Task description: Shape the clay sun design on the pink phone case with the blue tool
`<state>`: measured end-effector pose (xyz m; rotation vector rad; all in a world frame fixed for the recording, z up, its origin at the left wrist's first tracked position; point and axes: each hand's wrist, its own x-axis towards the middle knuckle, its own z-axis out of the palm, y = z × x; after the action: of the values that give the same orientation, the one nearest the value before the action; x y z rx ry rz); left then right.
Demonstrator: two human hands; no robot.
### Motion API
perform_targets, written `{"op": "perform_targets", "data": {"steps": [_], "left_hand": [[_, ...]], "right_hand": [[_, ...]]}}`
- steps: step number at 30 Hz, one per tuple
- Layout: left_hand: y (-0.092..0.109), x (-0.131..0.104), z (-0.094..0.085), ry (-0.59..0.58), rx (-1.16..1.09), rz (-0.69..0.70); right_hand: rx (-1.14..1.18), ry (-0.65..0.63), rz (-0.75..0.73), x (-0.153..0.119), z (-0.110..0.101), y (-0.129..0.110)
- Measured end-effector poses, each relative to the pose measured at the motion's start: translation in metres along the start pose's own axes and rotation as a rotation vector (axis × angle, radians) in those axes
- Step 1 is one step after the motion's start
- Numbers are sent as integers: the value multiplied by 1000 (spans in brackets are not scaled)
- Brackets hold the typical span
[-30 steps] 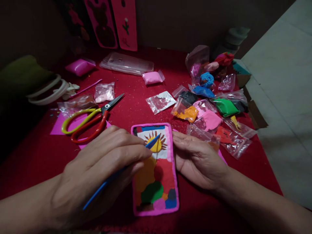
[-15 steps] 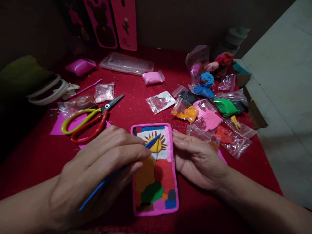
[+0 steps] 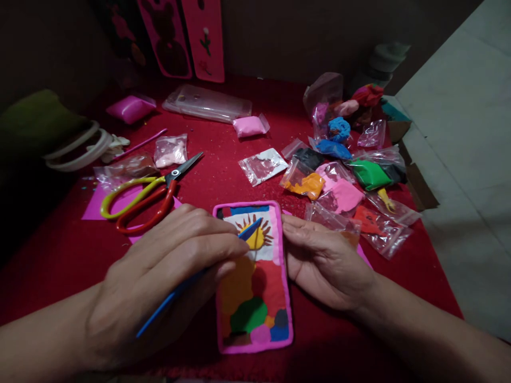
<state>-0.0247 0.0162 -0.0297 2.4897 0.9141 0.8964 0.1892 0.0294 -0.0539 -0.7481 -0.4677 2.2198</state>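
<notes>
A phone case (image 3: 235, 282) covered in coloured clay, with a raised pink rim, lies on the red cloth. Its upper part carries a yellow clay sun (image 3: 255, 239) with brown rays on white. My left hand (image 3: 171, 271) is closed around a blue clay modelling tool (image 3: 159, 314), whose flat pointed tip lies over the sun; whether it touches the clay I cannot tell. My right hand (image 3: 323, 260) rests at the case's right edge, fingertips against the pink rim, thumb and fingers steadying it. The left palm is hidden.
Scissors (image 3: 155, 197) with yellow and red handles lie at the left on pink sheets. Several clay bags, such as the orange clay bag (image 3: 305, 185), crowd the right. A clear phone case (image 3: 207, 103) and a pink clay packet (image 3: 251, 126) lie behind. Decorated cases (image 3: 203, 42) stand at the back.
The tool's rear end has shifted slightly right and up with my left hand, while its tip stays over the sun. My right hand and the case look still.
</notes>
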Motion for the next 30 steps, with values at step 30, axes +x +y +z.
{"op": "perform_targets", "data": {"steps": [30], "left_hand": [[-1, -2, 1, 62, 52, 21]], "right_hand": [[28, 22, 19, 1, -3, 0]]}}
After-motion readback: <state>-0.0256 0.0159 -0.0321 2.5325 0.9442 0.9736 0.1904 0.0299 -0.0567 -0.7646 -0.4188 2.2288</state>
